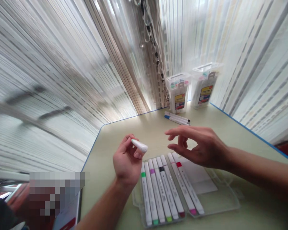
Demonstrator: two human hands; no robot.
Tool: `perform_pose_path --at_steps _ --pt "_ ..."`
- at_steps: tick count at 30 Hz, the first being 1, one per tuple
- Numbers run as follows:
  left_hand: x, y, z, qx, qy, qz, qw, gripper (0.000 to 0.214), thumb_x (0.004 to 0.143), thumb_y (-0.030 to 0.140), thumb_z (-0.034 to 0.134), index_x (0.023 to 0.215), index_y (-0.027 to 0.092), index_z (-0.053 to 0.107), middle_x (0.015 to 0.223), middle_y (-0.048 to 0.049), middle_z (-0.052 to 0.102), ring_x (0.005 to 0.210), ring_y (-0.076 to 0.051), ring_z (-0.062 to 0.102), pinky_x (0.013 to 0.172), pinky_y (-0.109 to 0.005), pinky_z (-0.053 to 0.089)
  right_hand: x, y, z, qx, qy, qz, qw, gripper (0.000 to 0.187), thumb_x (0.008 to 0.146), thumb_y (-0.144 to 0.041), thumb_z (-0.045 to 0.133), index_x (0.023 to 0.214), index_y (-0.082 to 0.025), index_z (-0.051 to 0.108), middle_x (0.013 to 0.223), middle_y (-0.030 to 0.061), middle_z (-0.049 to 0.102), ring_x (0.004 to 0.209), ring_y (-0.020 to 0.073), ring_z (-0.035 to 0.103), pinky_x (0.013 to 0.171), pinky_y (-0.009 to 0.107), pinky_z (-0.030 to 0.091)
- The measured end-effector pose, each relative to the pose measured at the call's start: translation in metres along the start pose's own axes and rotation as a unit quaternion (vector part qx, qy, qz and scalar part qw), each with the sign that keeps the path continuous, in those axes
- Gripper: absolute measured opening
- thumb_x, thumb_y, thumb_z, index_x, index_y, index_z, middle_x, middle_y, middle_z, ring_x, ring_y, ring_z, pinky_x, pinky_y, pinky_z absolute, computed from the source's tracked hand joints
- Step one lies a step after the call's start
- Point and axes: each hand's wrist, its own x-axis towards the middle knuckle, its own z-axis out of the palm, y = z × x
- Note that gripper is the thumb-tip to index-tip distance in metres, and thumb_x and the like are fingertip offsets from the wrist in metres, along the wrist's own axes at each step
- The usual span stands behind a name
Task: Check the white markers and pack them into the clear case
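A white marker [140, 146] with a green band is pinched in the fingers of my left hand [128, 163], its blunt end pointing right. My right hand [199, 143] hovers to the right with thumb and fingers apart and nothing between them. Below both hands lies an open clear plastic case [218, 207] on the table. Its left side holds a row of several white markers [163, 188] with coloured bands and ends. On its right side two more markers [188, 188] lie next to a white paper sheet [201, 179].
Two loose markers [177, 118] lie further back on the pale green table [124, 127]. Behind them stand two upright clear marker boxes [179, 92] with yellow labels. String curtains [62, 64] hang around the blue-edged table. A pixelated area [55, 191] covers the lower left.
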Motion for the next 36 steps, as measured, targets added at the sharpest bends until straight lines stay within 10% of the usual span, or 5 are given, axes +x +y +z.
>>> perform_pose_path --at_steps 36 --pt "0.0013 0.0018 0.0007 0.005 0.012 -0.015 1.000 0.007 0.086 0.013 0.051 0.081 0.016 0.055 0.065 0.0025 0.047 0.042 -0.005 0.036 0.042 -0.019 0.030 0.0012 -0.0030 -0.0022 -0.027 -0.016 -0.006 0.999 0.019 0.093 -0.020 0.067 0.111 -0.012 0.065 0.074 -0.0004 0.069 0.055 0.0076 0.063 0.057 0.020 0.052"
